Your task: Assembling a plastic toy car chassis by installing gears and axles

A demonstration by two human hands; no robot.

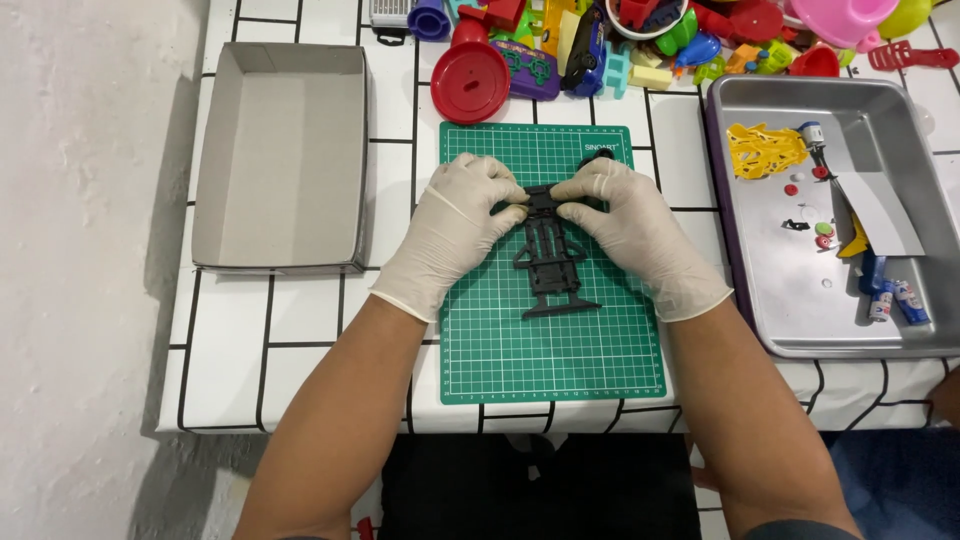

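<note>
On the green cutting mat [590, 350], both gloved hands pinch the far end of a black toy-car chassis [550, 262]: left hand [455, 225] and right hand [625, 225], fingertips closed on it. Chassis lies flat, mid-mat. Grey cardboard box [280, 160] to the left, metal tray [800, 310] of small parts to the right, heap of plastic toys [600, 40] beyond.

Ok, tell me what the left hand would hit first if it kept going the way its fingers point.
The left hand points right, across the black plastic frame it grips, so it would probably meet the right hand's fingertips first; they are almost touching already.
</note>
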